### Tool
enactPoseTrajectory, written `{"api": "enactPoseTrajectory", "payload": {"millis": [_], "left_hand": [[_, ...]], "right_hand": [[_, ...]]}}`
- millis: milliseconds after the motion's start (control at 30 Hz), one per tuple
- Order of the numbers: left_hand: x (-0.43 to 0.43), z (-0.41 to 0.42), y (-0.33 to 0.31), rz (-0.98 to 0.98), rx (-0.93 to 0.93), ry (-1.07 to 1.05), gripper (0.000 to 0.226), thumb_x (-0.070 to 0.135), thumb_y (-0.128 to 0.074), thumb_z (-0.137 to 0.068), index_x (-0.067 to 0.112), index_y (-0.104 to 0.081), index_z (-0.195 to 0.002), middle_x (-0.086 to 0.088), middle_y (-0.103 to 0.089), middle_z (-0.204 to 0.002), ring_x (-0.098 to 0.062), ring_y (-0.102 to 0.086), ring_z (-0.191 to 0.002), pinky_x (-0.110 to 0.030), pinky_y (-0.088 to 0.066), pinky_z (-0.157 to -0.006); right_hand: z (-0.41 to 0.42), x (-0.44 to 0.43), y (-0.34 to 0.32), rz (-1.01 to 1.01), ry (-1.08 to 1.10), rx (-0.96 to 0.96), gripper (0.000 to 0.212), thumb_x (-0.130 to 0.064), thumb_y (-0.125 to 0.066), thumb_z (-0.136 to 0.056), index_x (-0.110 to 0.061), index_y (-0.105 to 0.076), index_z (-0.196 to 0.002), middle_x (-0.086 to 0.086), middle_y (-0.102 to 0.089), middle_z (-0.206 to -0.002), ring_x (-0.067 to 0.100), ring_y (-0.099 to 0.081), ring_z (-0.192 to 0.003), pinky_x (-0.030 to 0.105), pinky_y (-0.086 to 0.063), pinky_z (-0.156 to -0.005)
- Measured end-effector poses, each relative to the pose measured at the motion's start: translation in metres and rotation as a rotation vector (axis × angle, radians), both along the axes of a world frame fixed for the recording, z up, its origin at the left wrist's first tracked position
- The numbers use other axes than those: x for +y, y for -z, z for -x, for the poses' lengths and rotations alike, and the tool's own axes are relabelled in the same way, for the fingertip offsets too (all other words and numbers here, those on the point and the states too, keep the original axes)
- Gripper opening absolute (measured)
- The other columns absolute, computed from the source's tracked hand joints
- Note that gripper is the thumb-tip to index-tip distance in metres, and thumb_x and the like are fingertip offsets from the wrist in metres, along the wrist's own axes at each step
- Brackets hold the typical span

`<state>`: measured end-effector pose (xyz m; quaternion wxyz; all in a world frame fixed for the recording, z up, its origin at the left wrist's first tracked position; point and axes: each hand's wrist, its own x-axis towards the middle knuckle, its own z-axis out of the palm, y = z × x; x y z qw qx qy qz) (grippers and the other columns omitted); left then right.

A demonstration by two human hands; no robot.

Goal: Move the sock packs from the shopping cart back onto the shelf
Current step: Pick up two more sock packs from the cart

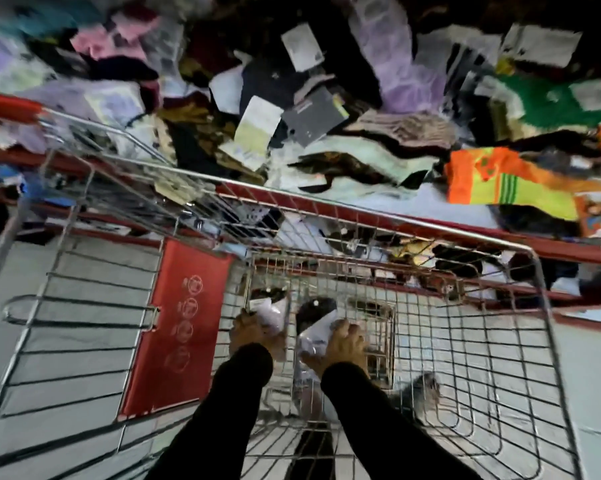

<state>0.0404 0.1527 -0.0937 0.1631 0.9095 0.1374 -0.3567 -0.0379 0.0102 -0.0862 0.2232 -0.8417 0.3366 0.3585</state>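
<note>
I look down into a wire shopping cart (pixel 465 341). Both my arms, in black sleeves, reach into its basket. My left hand (pixel 252 336) grips a sock pack (pixel 271 311) with a white label and a dark sock. My right hand (pixel 344 348) grips another sock pack (pixel 314 322), dark with crinkled clear wrapping. A grey sock pack (pixel 418 389) lies on the cart floor to the right of my right arm. Beyond the cart's far rim the shelf (pixel 361 211), edged in red, is heaped with loose sock packs (pixel 292 116) in many colours.
The cart's red child-seat flap (pixel 178 327) stands left of my hands. A red cart handle (pixel 8 107) shows at the upper left. An orange and yellow pack (pixel 493 181) lies at the shelf's right. Lower shelves with more goods run behind the cart. Grey floor lies below.
</note>
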Motion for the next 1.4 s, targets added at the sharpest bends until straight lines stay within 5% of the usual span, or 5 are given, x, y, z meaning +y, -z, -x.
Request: {"api": "enactPoseTrajectory", "payload": {"millis": [333, 633, 1100, 1267, 1400], "left_hand": [[-0.006, -0.011, 0.011, -0.094, 0.044, 0.035, 0.089, 0.046, -0.087, -0.065, 0.004, -0.043, -0.13, -0.014, -0.04, -0.137, -0.036, -0.042, -0.133, -0.04, -0.042, -0.11], [-0.02, -0.009, -0.079, 0.075, -0.092, -0.102, 0.103, 0.055, -0.09, -0.055, 0.006, -0.038, -0.13, -0.008, -0.054, -0.131, -0.029, -0.061, -0.119, -0.036, -0.054, -0.097], [-0.043, -0.036, -0.297, 0.591, -0.737, -0.108, 0.102, 0.036, -0.096, -0.055, 0.017, -0.036, -0.135, -0.001, -0.055, -0.12, -0.024, -0.058, -0.11, -0.028, -0.045, -0.091], [-0.056, -0.068, -0.379, 0.79, -1.02, -0.09, 0.096, 0.042, -0.091, -0.056, 0.034, -0.03, -0.129, 0.025, -0.043, -0.111, 0.02, -0.048, -0.093, -0.014, -0.04, -0.082], [-0.079, -0.097, -0.429, 0.976, -1.18, -0.062, 0.097, 0.043, -0.084, -0.052, 0.022, -0.034, -0.132, -0.003, -0.046, -0.132, -0.022, -0.054, -0.124, -0.04, -0.05, -0.105]], "right_hand": [[-0.01, 0.003, 0.028, -0.004, 0.178, -0.039, 0.147, -0.07, -0.08, -0.059, 0.005, 0.005, -0.153, 0.02, -0.011, -0.164, 0.031, -0.018, -0.153, 0.038, -0.028, -0.123], [0.005, -0.047, -0.066, 0.034, 0.213, -0.247, 0.112, -0.066, -0.083, -0.058, -0.007, -0.036, -0.139, 0.015, -0.046, -0.133, 0.031, -0.053, -0.122, 0.038, -0.051, -0.104], [-0.005, -0.095, -0.284, 0.078, 0.24, -1.095, 0.107, -0.055, -0.086, -0.055, -0.01, -0.04, -0.14, 0.012, -0.053, -0.132, 0.025, -0.053, -0.122, 0.026, -0.043, -0.102], [-0.035, -0.112, -0.363, 0.068, 0.244, -1.457, 0.099, -0.069, -0.076, -0.054, -0.025, -0.041, -0.136, -0.006, -0.054, -0.126, 0.008, -0.049, -0.116, 0.028, -0.041, -0.102], [-0.065, -0.123, -0.41, 0.015, 0.235, -1.667, 0.09, -0.055, -0.083, -0.058, -0.031, -0.039, -0.133, -0.009, -0.05, -0.125, 0.008, -0.051, -0.112, 0.015, -0.046, -0.095]]}}
